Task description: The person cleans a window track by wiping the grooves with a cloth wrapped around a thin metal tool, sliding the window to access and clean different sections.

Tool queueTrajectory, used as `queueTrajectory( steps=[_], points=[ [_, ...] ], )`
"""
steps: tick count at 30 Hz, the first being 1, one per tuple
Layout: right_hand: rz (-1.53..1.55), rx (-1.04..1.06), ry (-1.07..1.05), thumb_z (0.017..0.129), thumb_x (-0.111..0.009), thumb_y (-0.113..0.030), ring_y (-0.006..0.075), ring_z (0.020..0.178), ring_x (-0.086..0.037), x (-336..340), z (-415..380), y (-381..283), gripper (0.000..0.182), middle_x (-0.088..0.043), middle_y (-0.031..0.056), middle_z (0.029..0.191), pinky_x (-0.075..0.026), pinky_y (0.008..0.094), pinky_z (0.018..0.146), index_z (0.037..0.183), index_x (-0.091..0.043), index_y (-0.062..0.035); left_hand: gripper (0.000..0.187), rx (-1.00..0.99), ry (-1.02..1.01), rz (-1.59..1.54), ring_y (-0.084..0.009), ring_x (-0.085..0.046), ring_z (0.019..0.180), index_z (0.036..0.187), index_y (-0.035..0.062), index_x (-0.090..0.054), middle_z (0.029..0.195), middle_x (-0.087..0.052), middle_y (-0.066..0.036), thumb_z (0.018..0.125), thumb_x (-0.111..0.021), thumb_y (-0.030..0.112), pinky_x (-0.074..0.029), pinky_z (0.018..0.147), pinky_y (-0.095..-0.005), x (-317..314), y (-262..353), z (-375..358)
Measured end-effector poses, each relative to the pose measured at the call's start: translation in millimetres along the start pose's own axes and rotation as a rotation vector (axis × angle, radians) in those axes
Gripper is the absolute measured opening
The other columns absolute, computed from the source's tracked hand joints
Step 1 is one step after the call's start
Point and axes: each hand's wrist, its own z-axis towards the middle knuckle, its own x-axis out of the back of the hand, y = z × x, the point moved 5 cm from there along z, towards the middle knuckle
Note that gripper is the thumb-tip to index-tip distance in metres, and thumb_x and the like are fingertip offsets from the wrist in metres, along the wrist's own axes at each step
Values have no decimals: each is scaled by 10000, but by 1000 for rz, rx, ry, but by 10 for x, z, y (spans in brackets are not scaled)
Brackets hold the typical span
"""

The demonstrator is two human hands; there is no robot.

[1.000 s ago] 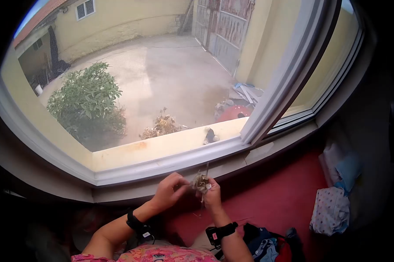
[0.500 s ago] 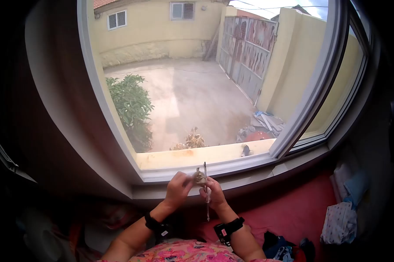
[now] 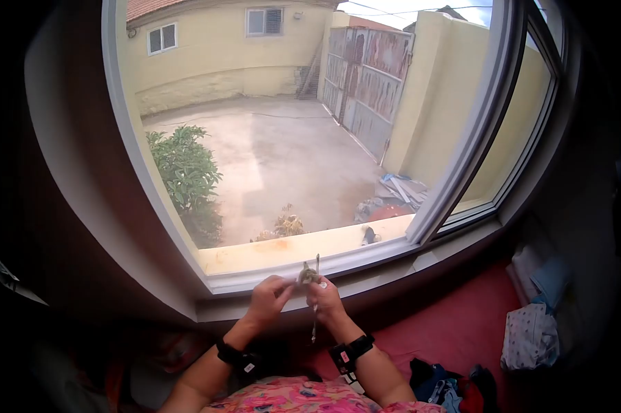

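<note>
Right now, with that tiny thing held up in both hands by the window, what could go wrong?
The small bundle is pinched only at the fingertips of the left hand and right hand, so it might slip and drop out of sight into the dark gap below the window sill. The thin strand hanging under the right hand could snag or pull loose. The hands are in shadow against the bright window, so fine detail may be hard to see.

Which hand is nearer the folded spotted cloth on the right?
The right hand: the spotted cloth lies off to its right on the red surface. The left hand is further left.
</note>
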Motion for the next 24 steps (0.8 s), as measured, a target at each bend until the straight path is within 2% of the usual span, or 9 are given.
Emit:
queueTrajectory(
  steps=[1, 5, 8, 13, 16, 18, 19, 22, 24],
  points=[
    [74, -50, -103, 849, -541, -79, 33, 411, -373, 9, -2, -12, 161, -528, -20, 678, -268, 197, 347, 1009, -522, -71, 258, 114, 20, -81, -147, -577, 675, 1063, 8, -610, 850, -624, -96, 827, -622, 111, -469, 596, -263, -36, -62, 28],
    [47, -33, -134, 853, -526, -107, 28, 417, -372, 133, -4, -57, 150, -537, -22, 690, -288, 182, 358, 996, -529, -62, 352, 252, -102, -372, -121, -581, 713, 1130, -18, -566, 906, -641, -104, 850, -626, 187, -487, 648, -254, -288, -130, 184],
    [7, -2, -92, 838, -548, -98, 29, 414, -377, 132, -27, -126, 134, -539, -18, 680, -296, 171, 358, 965, -535, -57, 375, 215, -277, -206, -125, -598, 760, 1141, -13, -560, 917, -641, -110, 835, -647, 185, -491, 681, -257, -454, -157, 308],
    [-142, 100, 33, 814, -629, -140, 25, 440, -381, 392, -51, -130, 157, -504, -37, 628, -300, 176, 386, 931, -564, -56, 225, 197, -359, -380, -126, -613, 798, 987, 10, -615, 916, -644, -86, 810, -663, 138, -495, 692, -266, -712, -222, 351],
    [-177, 106, 214, 803, -639, -120, 33, 444, -401, 589, -135, -121, 160, -515, -29, 616, -300, 184, 387, 938, -593, -47, 135, 52, -304, -143, -182, -621, 774, 898, 8, -605, 866, -632, -94, 791, -643, 81, -500, 685, -286, -853, -139, 356],
    [-230, 92, 327, 801, -643, -115, 37, 448, -412, 732, -210, -156, 155, -522, -24, 612, -300, 187, 390, 934, -611, -44, 118, -344, -154, 240, -223, -613, 737, 849, 35, -603, 796, -599, -110, 751, -631, -24, -497, 645, -291, -955, 141, 337],
    [-258, 96, 378, 802, -651, -129, 39, 452, -420, 806, -228, -203, 149, -521, -24, 605, -301, 188, 392, 920, -625, -42, 105, -406, -128, 188, -283, -603, 729, 798, 44, -598, 804, -587, -127, 727, -635, -23, -498, 619, -310, -1063, 243, 337],
    [-209, 122, 421, 805, -664, -154, 41, 456, -429, 1019, -296, -338, 147, -522, -24, 597, -306, 189, 397, 893, -640, -39, 105, -612, -51, 314, -266, -607, 731, 808, 40, -600, 833, -596, -109, 725, -639, -11, -501, 613, -320, -1341, 473, 327],
    [-136, 157, 415, 806, -670, -165, 42, 456, -430, 1200, -340, -432, 151, -524, -24, 597, -310, 188, 400, 880, -640, -37, 126, -615, -94, 284, -263, -611, 742, 846, 44, -618, 838, -600, -107, 728, -658, 29, -511, 630, -327, -1538, 417, 348]
  ],
)
